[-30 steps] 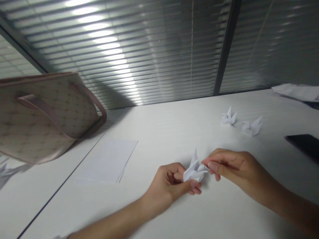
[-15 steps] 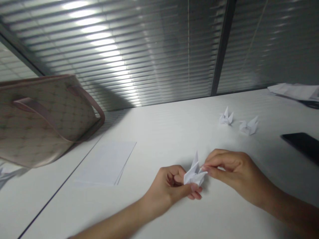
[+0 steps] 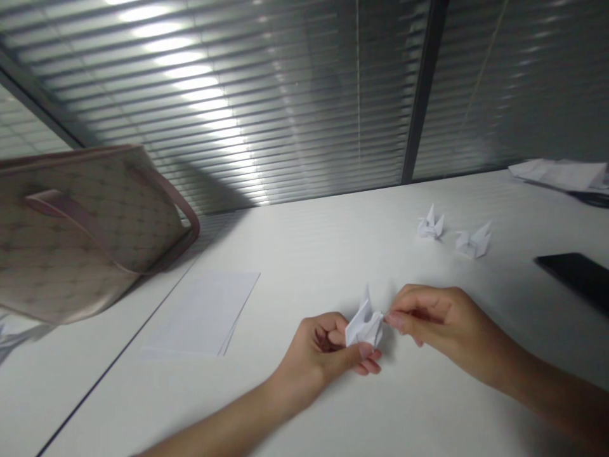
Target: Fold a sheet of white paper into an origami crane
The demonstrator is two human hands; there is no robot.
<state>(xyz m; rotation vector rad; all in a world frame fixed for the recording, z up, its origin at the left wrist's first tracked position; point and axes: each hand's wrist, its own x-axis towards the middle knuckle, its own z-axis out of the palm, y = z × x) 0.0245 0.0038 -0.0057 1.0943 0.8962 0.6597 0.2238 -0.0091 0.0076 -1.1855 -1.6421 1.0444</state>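
A white origami crane (image 3: 364, 327) is held above the table between the thumb and fingers of my left hand (image 3: 323, 349). One of its points sticks upward, and a narrow tip reaches out to the right. My right hand (image 3: 435, 317) pinches that tip between thumb and forefinger, so the very end of it is hidden. Behind my right hand, two finished-looking paper cranes, one (image 3: 431, 224) on the left and another (image 3: 474, 241) on the right, stand on the white table (image 3: 314, 254).
To the left lie a few sheets of white paper (image 3: 204, 311). A beige handbag with pink straps (image 3: 85, 247) stands at the far left. On the right are a black phone (image 3: 575, 273) and some crumpled paper (image 3: 559, 172). Window blinds (image 3: 309, 108) rise behind the table.
The crane in my left hand has shifted slightly left and turned. My right thumb and forefinger have stayed near the same place, now at the narrow tip on its right side.
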